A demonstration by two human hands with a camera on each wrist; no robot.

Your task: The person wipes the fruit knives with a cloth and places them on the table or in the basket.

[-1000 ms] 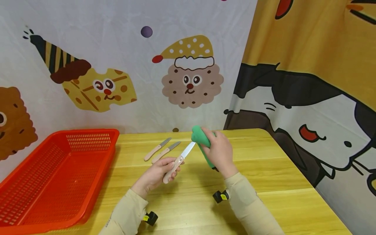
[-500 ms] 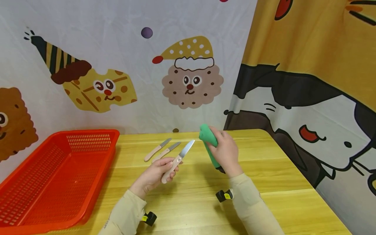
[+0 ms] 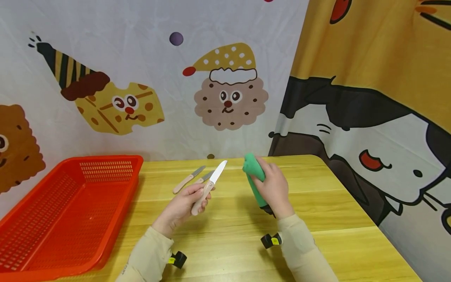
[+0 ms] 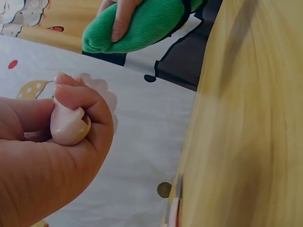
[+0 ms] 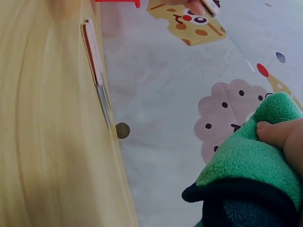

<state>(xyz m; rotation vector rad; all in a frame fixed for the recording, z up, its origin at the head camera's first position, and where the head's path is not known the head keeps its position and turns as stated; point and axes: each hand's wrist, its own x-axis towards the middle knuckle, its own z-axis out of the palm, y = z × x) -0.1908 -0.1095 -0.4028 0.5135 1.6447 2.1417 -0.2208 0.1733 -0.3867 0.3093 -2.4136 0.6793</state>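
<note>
My left hand (image 3: 181, 205) grips a small folding knife (image 3: 202, 197) by its pale pink handle, the bright blade unfolded and pointing up and away. In the left wrist view the rounded handle end (image 4: 68, 125) pokes out from the curled fingers. To the right, my right hand (image 3: 276, 190) holds a bunched green cloth (image 3: 254, 167) with a dark edge, apart from the blade. The fuzzy texture of the cloth (image 5: 248, 158) shows in the right wrist view. Two similar knives lie behind the left hand: one knife (image 3: 184, 184) in full, the other knife (image 3: 206, 177) partly covered.
A red plastic basket (image 3: 121, 207) with perforated sides stands on the left of the wooden table (image 3: 225, 243). Behind the table hangs a white curtain (image 3: 169, 141) with cartoon prints, and a yellow printed curtain (image 3: 370, 51) is at the right.
The right hand has drawn the cloth off the blade tip and moved right and slightly nearer. The left hand has shifted a little left with the knife, its blade now tilted more upright.
</note>
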